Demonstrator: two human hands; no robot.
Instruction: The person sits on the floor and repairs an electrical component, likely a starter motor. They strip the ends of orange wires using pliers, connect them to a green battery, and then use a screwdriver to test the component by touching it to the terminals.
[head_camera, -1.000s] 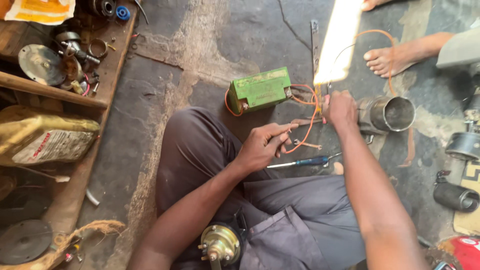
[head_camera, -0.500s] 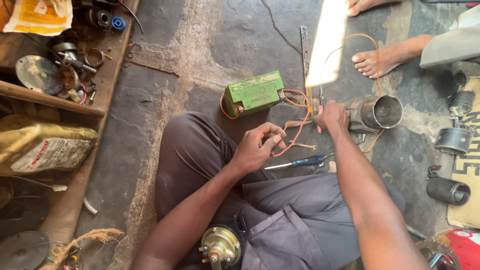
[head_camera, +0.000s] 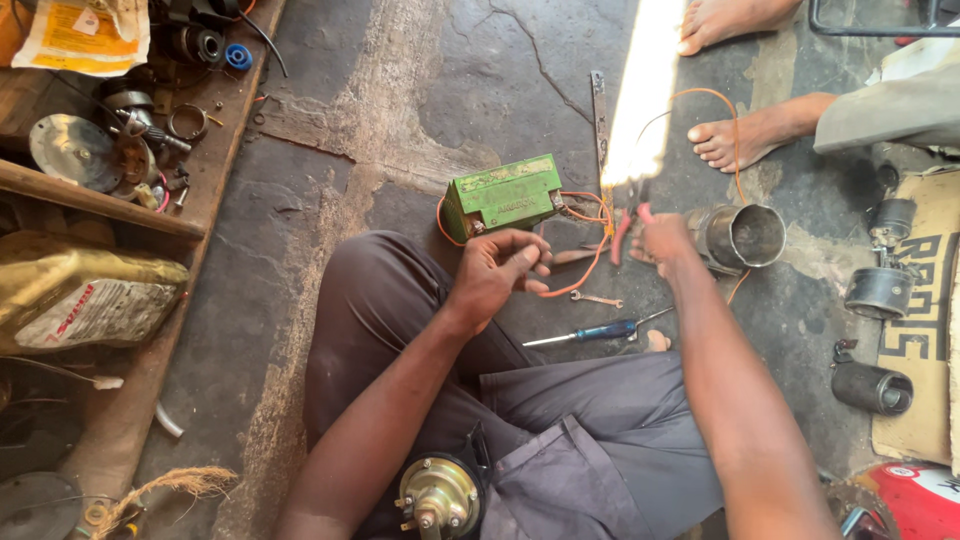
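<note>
Cracked concrete floor (head_camera: 420, 90), boxy green battery (head_camera: 503, 195)

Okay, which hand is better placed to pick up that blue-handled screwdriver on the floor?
Probably the left hand: it hangs just above the blue-handled screwdriver, holding only an orange wire. The right hand is busy gripping red-handled pliers.
</note>
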